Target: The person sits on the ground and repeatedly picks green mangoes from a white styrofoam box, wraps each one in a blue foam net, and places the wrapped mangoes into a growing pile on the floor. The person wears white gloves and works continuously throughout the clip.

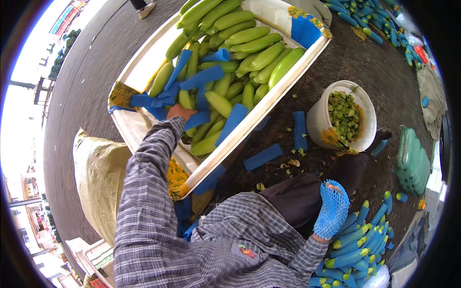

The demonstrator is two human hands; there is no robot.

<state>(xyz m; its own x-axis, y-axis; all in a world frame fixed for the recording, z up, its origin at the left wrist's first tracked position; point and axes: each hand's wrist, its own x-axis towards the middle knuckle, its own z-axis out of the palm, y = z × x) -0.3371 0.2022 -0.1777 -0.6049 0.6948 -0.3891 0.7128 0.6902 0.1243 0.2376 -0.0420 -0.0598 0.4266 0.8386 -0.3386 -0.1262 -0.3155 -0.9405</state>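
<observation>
My left hand reaches into the near end of a white foam box, among blue net sleeves and long, smooth green gourd-like vegetables. Its fingers are partly hidden, and whether they grip anything does not show. My right hand is over my lap at the right, with a blue mesh sleeve stretched around it; the fingertips show at the sleeve's upper end. Beside it lies a pile of green vegetables in blue nets.
A white bucket of green trimmings stands right of the box. Loose blue sleeves and scraps lie on the dark floor. A pale woven sack leans at the left, a green wrapped bundle lies right, and more netted vegetables lie far right.
</observation>
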